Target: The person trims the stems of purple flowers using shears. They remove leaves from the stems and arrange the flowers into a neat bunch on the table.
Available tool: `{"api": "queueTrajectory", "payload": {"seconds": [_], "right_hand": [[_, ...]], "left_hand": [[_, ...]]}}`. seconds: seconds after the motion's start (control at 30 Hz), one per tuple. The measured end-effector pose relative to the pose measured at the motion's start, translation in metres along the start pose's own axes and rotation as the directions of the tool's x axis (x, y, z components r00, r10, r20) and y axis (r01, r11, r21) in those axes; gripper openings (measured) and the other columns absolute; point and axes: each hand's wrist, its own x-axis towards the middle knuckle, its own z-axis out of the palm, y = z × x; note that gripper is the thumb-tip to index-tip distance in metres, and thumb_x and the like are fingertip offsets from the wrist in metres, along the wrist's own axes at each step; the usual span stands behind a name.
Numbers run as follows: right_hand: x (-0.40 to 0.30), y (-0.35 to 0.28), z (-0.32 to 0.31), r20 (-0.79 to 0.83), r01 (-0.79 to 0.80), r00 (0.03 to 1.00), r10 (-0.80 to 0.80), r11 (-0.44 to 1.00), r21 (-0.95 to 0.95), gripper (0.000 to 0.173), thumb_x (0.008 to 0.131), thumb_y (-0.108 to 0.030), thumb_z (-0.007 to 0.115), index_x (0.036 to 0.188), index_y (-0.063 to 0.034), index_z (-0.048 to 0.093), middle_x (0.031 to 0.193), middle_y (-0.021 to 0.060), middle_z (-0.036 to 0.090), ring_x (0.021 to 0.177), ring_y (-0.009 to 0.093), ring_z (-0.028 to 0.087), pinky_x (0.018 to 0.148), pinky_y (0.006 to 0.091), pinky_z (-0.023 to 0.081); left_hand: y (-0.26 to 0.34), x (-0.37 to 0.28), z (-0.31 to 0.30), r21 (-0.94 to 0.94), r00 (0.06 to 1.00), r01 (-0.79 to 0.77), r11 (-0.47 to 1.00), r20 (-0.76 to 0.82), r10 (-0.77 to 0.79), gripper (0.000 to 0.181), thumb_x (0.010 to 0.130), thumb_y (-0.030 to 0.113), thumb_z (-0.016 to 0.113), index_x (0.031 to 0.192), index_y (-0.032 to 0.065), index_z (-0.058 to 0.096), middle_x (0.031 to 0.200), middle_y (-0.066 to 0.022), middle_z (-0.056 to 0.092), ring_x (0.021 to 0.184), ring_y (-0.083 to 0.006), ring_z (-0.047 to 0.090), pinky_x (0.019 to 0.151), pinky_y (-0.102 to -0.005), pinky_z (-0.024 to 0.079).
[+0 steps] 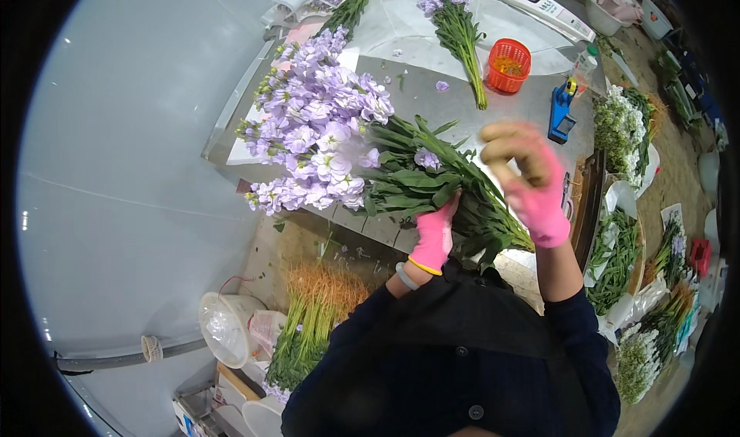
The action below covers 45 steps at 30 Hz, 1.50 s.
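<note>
A large bunch of pale purple stock flowers lies slantwise before me, blooms to the upper left and stems to the lower right. My left hand, in a pink glove, grips the leafy stems from below, with its fingers partly hidden by leaves. Above the stem ends, my right hand is raised in a pink glove with tan fingers. Its fingers are curled and blurred by motion; whether they hold anything small is unclear.
A smaller flower bunch lies on the metal table beside a red plastic basket holding small orange pieces. Right of it are a blue tape dispenser and a bottle. Rooted stems stand low left, near a white bucket.
</note>
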Motion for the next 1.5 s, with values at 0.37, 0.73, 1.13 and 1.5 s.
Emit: {"api": "queueTrajectory", "payload": {"seconds": [0.37, 0.73, 1.13, 1.5], "right_hand": [[0.007, 0.029, 0.021, 0.172, 0.097, 0.985, -0.029, 0.909, -0.405, 0.024, 0.065, -0.006, 0.062, 0.089, -0.0083, 0.058, 0.113, 0.0117, 0.052, 0.100, 0.030, 0.052, 0.082, 0.0352, 0.043], [-0.014, 0.019, -0.007, 0.062, -0.291, 0.955, 0.291, 0.957, -0.005, 0.035, 0.076, -0.032, 0.062, 0.097, -0.0048, 0.057, 0.107, 0.0073, 0.057, 0.094, 0.022, 0.055, 0.082, 0.0357, 0.040], [-0.029, 0.028, 0.008, -0.202, -0.519, 0.792, 0.576, 0.809, 0.277, 0.028, 0.081, -0.008, 0.053, 0.107, 0.0024, 0.053, 0.099, 0.0073, 0.058, 0.085, 0.010, 0.055, 0.076, 0.0244, 0.045], [-0.020, 0.033, 0.020, 0.109, -0.389, 0.901, 0.420, 0.893, -0.224, 0.071, 0.065, -0.013, 0.069, 0.127, 0.0006, 0.037, 0.114, 0.0073, 0.050, 0.101, 0.019, 0.050, 0.091, 0.0289, 0.036]], "left_hand": [[-0.020, -0.011, 0.015, -0.619, 0.969, 0.225, 0.752, 0.060, -0.240, 0.033, 0.079, 0.004, 0.061, 0.110, 0.0012, 0.052, 0.106, -0.0028, 0.059, 0.091, -0.0133, 0.054, 0.081, -0.0281, 0.043], [-0.069, -0.039, 0.006, -0.841, 0.885, 0.404, 0.359, 0.458, 0.078, 0.041, 0.089, 0.009, 0.045, 0.128, 0.0032, 0.035, 0.129, -0.0101, 0.039, 0.117, -0.0199, 0.041, 0.101, -0.0336, 0.033], [-0.067, -0.028, -0.012, -0.618, 0.915, -0.033, 0.785, 0.297, 0.273, 0.038, 0.076, -0.001, 0.048, 0.114, 0.0019, 0.050, 0.118, -0.0066, 0.050, 0.109, -0.0171, 0.048, 0.092, -0.0292, 0.038], [-0.001, -0.026, -0.006, -0.403, 0.785, 0.609, 0.683, 0.433, -0.443, 0.027, 0.084, 0.005, 0.053, 0.112, 0.0032, 0.053, 0.109, -0.0077, 0.055, 0.097, -0.0165, 0.052, 0.081, -0.0285, 0.044]]}}
